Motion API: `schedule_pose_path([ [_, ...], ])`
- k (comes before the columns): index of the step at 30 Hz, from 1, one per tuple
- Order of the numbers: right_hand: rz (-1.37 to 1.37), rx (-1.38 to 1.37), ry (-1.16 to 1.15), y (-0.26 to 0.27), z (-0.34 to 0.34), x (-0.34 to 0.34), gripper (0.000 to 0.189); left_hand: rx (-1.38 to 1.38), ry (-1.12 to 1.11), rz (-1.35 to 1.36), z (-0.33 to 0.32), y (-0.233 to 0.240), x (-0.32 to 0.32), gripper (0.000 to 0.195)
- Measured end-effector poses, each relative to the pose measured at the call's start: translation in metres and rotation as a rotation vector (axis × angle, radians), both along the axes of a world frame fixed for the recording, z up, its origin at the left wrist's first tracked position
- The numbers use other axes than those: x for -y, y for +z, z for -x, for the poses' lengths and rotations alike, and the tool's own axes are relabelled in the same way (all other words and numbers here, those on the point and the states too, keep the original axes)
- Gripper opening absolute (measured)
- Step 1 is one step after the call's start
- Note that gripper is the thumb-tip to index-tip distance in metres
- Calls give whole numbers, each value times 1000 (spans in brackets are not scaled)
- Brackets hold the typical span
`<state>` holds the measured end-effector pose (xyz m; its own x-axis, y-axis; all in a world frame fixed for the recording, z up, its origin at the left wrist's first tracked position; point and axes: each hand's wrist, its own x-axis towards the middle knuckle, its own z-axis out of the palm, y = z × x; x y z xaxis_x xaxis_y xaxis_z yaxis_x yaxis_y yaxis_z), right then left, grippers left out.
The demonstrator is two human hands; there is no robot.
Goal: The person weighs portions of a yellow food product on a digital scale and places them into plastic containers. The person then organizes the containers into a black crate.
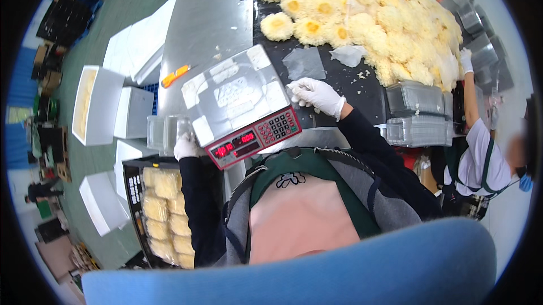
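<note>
My left hand (185,147), in a white glove, grips the near right edge of clear plastic containers (176,131) beside the scale. Its fingertips are partly hidden. My gloved right hand (319,96) hovers at the right corner of the digital scale (237,93), fingers bent; whether anything small lies between them is unclear. Nothing sits on the scale's steel pan, which has worn white patches, and its red display is lit. A heap of pale yellow snow fungus heads (324,8) covers the far right of the table, several with orange-brown centres.
An orange utility knife (175,76) lies on the steel table (203,21). Plastic film (303,63) rests on the black mat (348,97). Stacked clear trays (418,112) stand right, near a co-worker's gloved hand (466,60). A black crate (138,216) holds packed fungus; foam boxes (99,105) stand left.
</note>
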<state>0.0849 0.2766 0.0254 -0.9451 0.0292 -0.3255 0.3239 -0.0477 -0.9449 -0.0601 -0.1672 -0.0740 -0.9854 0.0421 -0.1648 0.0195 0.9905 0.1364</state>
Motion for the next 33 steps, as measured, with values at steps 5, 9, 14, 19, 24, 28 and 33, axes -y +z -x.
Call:
schedule_pose_path([
  [5, -47, 100, -157, -33, -17, -57, 27, -24, 84, -98, 7, 3, -10, 31],
  [9, -450, -174, -181, -60, 36, -92, 35, 6, 199, -126, 10, 44, -26, 28],
  [14, -1301, -152, 124, -51, 151, -99, 63, -550, 82, -499, -7, 68, -39, 13],
  [19, -1605, -241, 259, -103, 235, -92, 53, -429, -435, -453, -70, 85, -131, 6],
  [24, -1262, -212, 55, -110, 283, -134, 41, -401, -432, -365, -97, 95, -160, 32],
  [28, -466, -381, -156, -50, 250, -116, 50, -556, 63, -531, -95, 110, -148, 38],
  [33, 208, -325, 207, 28, 169, -3, 41, 76, 391, -1387, -75, 91, -120, 51],
])
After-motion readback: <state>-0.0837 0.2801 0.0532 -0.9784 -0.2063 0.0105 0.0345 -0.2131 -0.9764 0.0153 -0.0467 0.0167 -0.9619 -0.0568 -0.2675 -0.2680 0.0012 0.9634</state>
